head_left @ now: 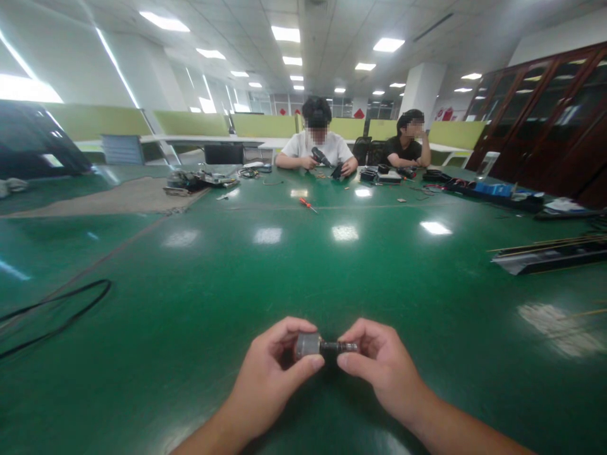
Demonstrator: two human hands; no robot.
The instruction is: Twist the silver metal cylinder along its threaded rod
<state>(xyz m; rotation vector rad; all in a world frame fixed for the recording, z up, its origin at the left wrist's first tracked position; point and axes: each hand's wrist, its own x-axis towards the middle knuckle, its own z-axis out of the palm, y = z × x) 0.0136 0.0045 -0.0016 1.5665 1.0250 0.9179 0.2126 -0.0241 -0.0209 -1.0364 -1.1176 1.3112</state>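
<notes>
A small part with a grey cylindrical body (pixel 308 345) and a thin dark shaft (pixel 329 347) lies level between my hands, just above the near part of the table. It looks like a small motor, but I cannot be sure of its kind. My left hand (pixel 270 363) is closed around the grey body, thumb below and fingers above. With thumb and fingers, my right hand (pixel 379 357) pinches the shaft's shiny metal tip (pixel 349 347). The fingers partly cover both ends.
The green table (pixel 265 278) reflects ceiling lights. An orange screwdriver (pixel 308 204) lies farther off. A black cable (pixel 90 303) loops at left; a dark channel-shaped piece (pixel 550 258) is at right. Across sit two people, one holding a power drill (pixel 321 157), among electronic parts (pixel 199 180).
</notes>
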